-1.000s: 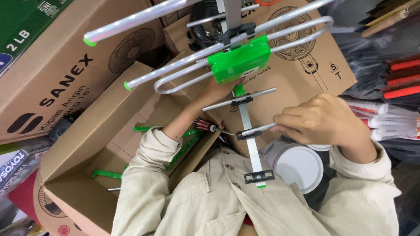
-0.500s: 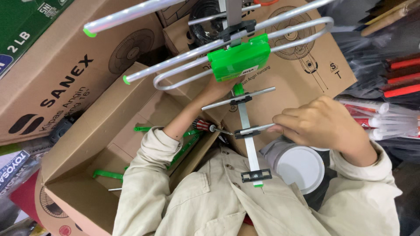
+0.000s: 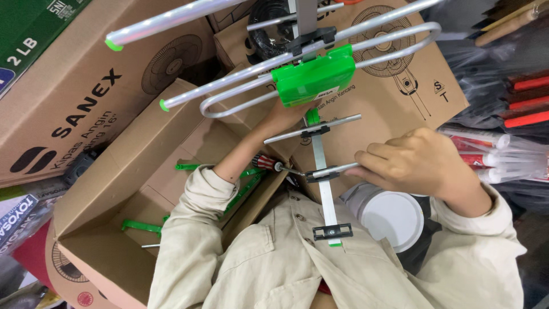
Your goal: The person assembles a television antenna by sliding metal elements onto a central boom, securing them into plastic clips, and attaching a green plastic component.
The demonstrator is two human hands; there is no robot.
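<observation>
— Why do we hold the antenna [image 3: 320, 171] upright against our chest like this?

— So its flat boom rests on our jacket and stays steady. Our left hand [image 3: 286, 117] reaches up under the green plastic housing [image 3: 314, 80]; its grip is mostly hidden behind that housing, so we cannot tell how far it closes, though it appears to brace the boom there.

— And the right hand [image 3: 414, 166]?

— Its grip is curled closed around the end of a short crossbar rod [image 3: 334, 170], apparently keeping that element square to the boom. A screwdriver with a red striped handle [image 3: 266, 162] points at the bracket from the other side; we cannot see what holds it.

— Why the open cardboard box [image 3: 114, 194] by our left elbow?

— It carries loose green parts [image 3: 140, 226] near its bottom edge, within easy reach. Closed fan cartons [image 3: 400, 97] stand behind the antenna, and a white round lid [image 3: 392, 220] lies below our right wrist.
</observation>
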